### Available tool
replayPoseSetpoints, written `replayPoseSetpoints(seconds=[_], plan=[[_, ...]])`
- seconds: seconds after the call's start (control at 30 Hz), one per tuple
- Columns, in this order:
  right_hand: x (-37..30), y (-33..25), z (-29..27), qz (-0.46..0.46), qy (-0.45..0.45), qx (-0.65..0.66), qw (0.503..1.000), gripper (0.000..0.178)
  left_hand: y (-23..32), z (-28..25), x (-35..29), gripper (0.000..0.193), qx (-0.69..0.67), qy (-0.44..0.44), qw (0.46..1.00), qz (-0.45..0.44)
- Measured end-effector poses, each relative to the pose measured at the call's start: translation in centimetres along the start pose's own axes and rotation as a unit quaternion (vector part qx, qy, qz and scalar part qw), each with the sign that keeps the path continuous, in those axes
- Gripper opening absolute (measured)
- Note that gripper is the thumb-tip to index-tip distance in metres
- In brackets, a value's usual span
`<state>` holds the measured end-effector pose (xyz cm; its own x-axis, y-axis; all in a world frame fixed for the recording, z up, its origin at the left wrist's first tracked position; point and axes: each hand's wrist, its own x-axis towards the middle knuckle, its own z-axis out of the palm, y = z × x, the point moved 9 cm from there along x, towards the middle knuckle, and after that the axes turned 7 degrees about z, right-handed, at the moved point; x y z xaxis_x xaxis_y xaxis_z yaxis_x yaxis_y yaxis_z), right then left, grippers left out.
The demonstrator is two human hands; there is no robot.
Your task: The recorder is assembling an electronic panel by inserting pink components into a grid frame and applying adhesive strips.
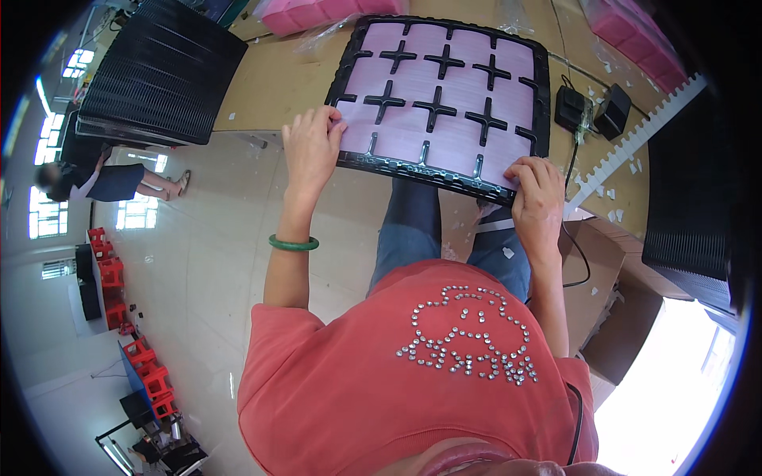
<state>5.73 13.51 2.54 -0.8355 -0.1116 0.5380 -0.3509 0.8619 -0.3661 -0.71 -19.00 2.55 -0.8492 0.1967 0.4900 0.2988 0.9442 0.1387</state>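
A black plastic tray [543,103] with cross-shaped dividers lies at the table's near edge, its front rim out over my lap. A thin pink sheet [413,103] covers its inside, and the black crosses show through it. My left hand [312,147] is at the tray's near left side, thumb and fingers closed on the sheet's edge. At the near right corner, my right hand [537,194] has its fingers bent over the sheet's corner and the rim. The fingertips' undersides are hidden at both corners.
Tall stacks of black trays stand left [163,71] and right [690,182]. Pink packs [317,12] lie at the back. Black power adapters [570,107] with cables and a white toothed strip [635,143] are right of the tray. A person [119,181] is far left.
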Motion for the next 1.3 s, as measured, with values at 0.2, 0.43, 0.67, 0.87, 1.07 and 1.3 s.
replayPoseSetpoints(seconds=[0.2,0.43,0.67,0.87,1.07,1.3], plan=[[0.1,0.4,0.2,0.003,-0.005,-0.002,1.0,0.024,1.9,-1.5,-0.1,0.022,0.038,0.018,0.998,0.044],[0.8,-1.0,-0.2,-0.034,-0.026,-0.029,0.999,0.039,4.9,-1.9,-0.4,0.031,0.029,0.007,0.987,0.16],[1.1,-0.3,-0.8,-0.056,-0.057,-0.058,0.995,0.036,5.3,-1.3,-0.9,0.024,-0.017,-0.051,0.985,0.166],[1.2,-0.3,-1.0,-0.073,-0.056,-0.047,0.995,0.031,5.4,-1.9,-1.1,0.018,-0.007,-0.033,0.986,0.161],[3.9,1.0,-2.3,-0.08,-0.057,-0.046,0.994,0.025,4.1,-1.6,1.6,0.022,0.022,-0.071,0.981,0.179],[14.2,8.3,3.4,-0.073,0.02,-0.055,0.996,0.035,2.0,6.9,13.0,0.048,0.018,-0.014,0.975,0.219]])
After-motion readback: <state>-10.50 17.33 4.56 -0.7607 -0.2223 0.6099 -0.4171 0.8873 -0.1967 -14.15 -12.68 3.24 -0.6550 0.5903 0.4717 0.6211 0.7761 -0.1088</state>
